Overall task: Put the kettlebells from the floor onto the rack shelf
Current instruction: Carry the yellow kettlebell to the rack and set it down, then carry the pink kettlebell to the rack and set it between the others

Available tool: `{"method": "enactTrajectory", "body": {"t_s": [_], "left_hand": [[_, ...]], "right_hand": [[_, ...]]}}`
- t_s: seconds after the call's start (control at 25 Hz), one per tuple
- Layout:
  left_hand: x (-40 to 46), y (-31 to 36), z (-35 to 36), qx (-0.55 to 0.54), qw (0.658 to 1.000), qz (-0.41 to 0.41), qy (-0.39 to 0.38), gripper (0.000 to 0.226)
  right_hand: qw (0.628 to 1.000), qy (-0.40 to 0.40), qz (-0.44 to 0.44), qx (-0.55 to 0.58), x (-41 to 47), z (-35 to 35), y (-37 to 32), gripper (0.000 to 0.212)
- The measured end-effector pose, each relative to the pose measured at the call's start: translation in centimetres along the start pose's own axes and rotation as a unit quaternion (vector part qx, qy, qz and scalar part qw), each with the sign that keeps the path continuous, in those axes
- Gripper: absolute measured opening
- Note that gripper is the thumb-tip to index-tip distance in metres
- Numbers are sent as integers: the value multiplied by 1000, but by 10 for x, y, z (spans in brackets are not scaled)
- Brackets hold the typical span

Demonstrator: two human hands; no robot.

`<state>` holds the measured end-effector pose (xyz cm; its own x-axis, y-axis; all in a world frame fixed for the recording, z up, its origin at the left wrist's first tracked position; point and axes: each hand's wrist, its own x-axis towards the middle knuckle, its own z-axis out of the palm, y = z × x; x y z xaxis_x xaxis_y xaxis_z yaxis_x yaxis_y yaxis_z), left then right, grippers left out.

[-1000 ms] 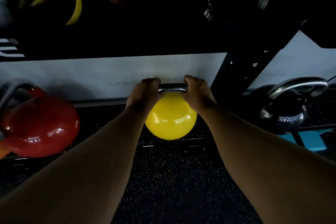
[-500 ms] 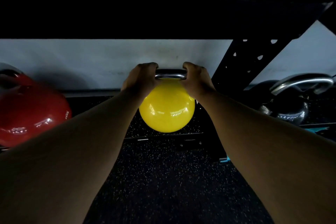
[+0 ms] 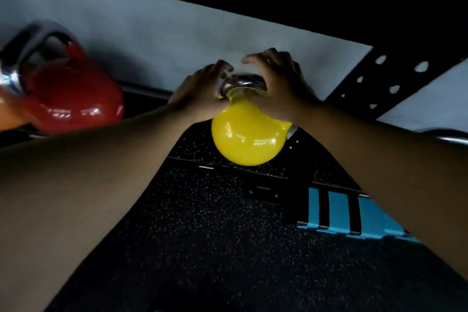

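A yellow kettlebell (image 3: 247,137) with a chrome handle stands on the low rack shelf (image 3: 192,144), close to its front edge. My left hand (image 3: 200,88) and my right hand (image 3: 278,83) hover at either end of the handle. The fingers of both are uncurled and lifted above the bar, no longer wrapped around it. On the same shelf, to the left, sits a red kettlebell (image 3: 73,99) with a chrome handle. My forearms hide parts of the shelf on both sides.
A black rack upright with holes (image 3: 379,78) slants up just right of my hands. The chrome handle of another kettlebell (image 3: 448,137) shows at the right edge. A blue striped object (image 3: 354,215) lies on the speckled black floor. A dark upper shelf hangs overhead.
Both hands gripped the yellow kettlebell's handle before; now their fingers have come off it and the kettlebell rests on the shelf. The view has tilted and moved closer.
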<state>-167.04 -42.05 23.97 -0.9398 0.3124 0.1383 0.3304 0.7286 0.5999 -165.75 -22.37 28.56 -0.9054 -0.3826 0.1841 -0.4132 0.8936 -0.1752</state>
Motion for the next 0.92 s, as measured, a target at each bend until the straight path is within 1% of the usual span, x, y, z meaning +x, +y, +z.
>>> {"method": "enactTrajectory", "body": {"t_s": [0.08,0.12,0.2,0.28,0.36,0.48,0.56,0.68,0.84,0.92], "left_hand": [[-42,-27,-16,12,999,-39,10,50],[-67,-41,-25,31,997,-72,-1,46],[-124,-68,-40,53,987,-149,-37,38],[-190,-90,-54,40,971,-225,-68,30],[-272,-106,-70,38,948,-301,-92,26],[-412,-121,-90,34,902,-415,-118,26],[-499,-124,-99,13,868,-486,-101,26],[-630,-119,-103,-18,828,-558,-51,25],[-817,-93,-87,-80,760,-645,19,23],[-891,-75,-76,-101,728,-676,51,21]], "right_hand": [[994,7,-96,-43,11,8,-37,38],[991,-17,-125,-47,15,16,-58,33],[984,-95,-147,-18,12,35,-101,23],[971,-179,-157,6,-1,59,-145,17],[941,-277,-194,-3,-19,83,-202,19],[885,-366,-287,-9,-57,116,-304,23],[850,-397,-346,-13,-89,136,-373,23],[794,-434,-425,-27,-152,166,-483,20],[725,-470,-502,-46,-276,197,-637,17],[691,-479,-538,-57,-337,207,-695,15]]}}
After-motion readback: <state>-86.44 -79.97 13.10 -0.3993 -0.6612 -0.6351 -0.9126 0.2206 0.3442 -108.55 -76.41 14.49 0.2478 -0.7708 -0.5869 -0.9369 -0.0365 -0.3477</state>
